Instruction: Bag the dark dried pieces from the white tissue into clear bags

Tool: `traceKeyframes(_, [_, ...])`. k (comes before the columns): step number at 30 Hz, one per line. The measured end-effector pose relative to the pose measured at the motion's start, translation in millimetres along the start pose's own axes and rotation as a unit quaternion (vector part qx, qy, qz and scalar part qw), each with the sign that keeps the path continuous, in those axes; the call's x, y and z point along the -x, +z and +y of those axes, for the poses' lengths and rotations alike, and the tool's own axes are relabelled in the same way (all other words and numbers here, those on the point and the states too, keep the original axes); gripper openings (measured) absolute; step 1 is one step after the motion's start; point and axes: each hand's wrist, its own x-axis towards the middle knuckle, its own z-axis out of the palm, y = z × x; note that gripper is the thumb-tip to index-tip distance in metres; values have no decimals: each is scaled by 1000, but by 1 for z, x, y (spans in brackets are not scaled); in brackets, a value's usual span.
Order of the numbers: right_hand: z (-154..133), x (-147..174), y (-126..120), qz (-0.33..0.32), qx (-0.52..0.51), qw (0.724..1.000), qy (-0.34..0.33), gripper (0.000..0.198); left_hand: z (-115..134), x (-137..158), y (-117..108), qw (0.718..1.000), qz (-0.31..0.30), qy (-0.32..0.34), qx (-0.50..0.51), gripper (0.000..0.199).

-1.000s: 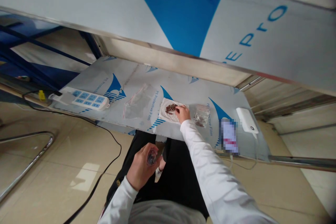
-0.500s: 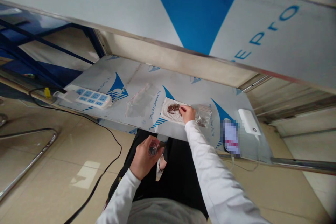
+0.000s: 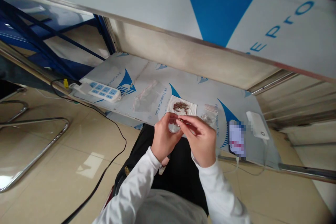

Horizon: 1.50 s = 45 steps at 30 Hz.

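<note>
My left hand (image 3: 166,136) is closed around a small clear plastic bag (image 3: 173,126), whose mouth faces up between thumb and fingers. At that opening, my right hand (image 3: 201,136) pinches a few small brownish metallic pieces (image 3: 180,120), too small to name exactly. The two hands meet at the front edge of the shelf. Just beyond them, a pile of similar brownish pieces (image 3: 181,106) lies on a white sheet (image 3: 193,107). To the right of that sheet is a clear bag with small contents (image 3: 210,113).
A flat clear plastic bag (image 3: 147,98) lies left of the sheet, with a white power strip (image 3: 105,91) farther left. On the right are a phone (image 3: 236,138) and a white box with a cable (image 3: 257,125). An upper shelf (image 3: 157,7) overhangs the work surface.
My right hand has come back from the pile with small pieces to the bag. My left hand has risen with the bag towards the shelf edge. The view has shifted slightly.
</note>
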Motion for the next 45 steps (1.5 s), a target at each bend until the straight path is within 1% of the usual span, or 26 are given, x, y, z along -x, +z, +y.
traceKeyframes(3, [-2, 9, 5, 4, 84, 994, -66, 15, 4, 5, -3, 1000, 12, 4, 3, 18])
traceKeyframes(6, [-4, 12, 9, 10, 125, 987, -100, 14, 6, 7, -6, 1000, 15, 7, 9, 16])
traceKeyframes(10, [-7, 13, 13, 19, 137, 985, -103, 15, 8, 7, -7, 1000, 19, 9, 24, 18])
traceKeyframes(14, [-8, 15, 14, 14, 164, 980, -107, 19, 7, 8, -7, 1000, 23, 8, 15, 14])
traceKeyframes(18, [-9, 14, 7, -12, 202, 973, -113, 23, 4, 9, -9, 1000, 24, 1, 9, 16])
traceKeyframes(23, [-10, 11, -3, -63, 239, 959, -141, 20, 3, 8, -9, 999, 11, 9, 29, 18])
traceKeyframes(25, [-11, 13, -5, -74, 235, 958, -147, 22, 3, 8, -8, 1000, 10, 12, 22, 19])
traceKeyframes(28, [-7, 16, -6, -90, 186, 968, -142, 27, -1, 8, -8, 1000, 10, 22, 16, 18])
traceKeyframes(29, [0, 16, -7, -86, 163, 974, -130, 27, -3, 9, -8, 1000, 9, 22, 14, 17])
traceKeyframes(31, [25, 9, -11, -39, 132, 987, -88, 23, -8, 10, -9, 1000, 11, 12, 2, 16])
traceKeyframes(33, [66, -7, -17, 31, 154, 987, -26, 22, -12, 12, -11, 1000, 16, -6, -19, 17])
traceKeyframes(34, [90, -17, -21, 43, 200, 979, 14, 24, -15, 13, -11, 999, 18, -13, -29, 17])
traceKeyframes(35, [115, -29, -24, 25, 260, 963, 62, 25, -17, 15, -11, 999, 20, -18, -36, 17])
traceKeyframes(36, [138, -40, -26, 18, 285, 955, 85, 26, -18, 16, -12, 999, 20, -21, -41, 17])
traceKeyframes(38, [177, -57, -28, 8, 314, 943, 105, 25, -21, 17, -12, 998, 20, -23, -46, 16])
traceKeyframes(39, [191, -63, -27, 4, 323, 940, 108, 23, -22, 18, -13, 998, 19, -24, -48, 17])
traceKeyframes(40, [201, -67, -26, -1, 331, 937, 111, 20, -23, 18, -13, 998, 19, -27, -49, 17])
traceKeyframes(42, [211, -69, -22, -8, 344, 932, 115, 14, -25, 18, -14, 998, 20, -31, -49, 16])
traceKeyframes(45, [211, -68, -16, -13, 355, 927, 122, 8, -29, 17, -16, 998, 18, -38, -44, 15])
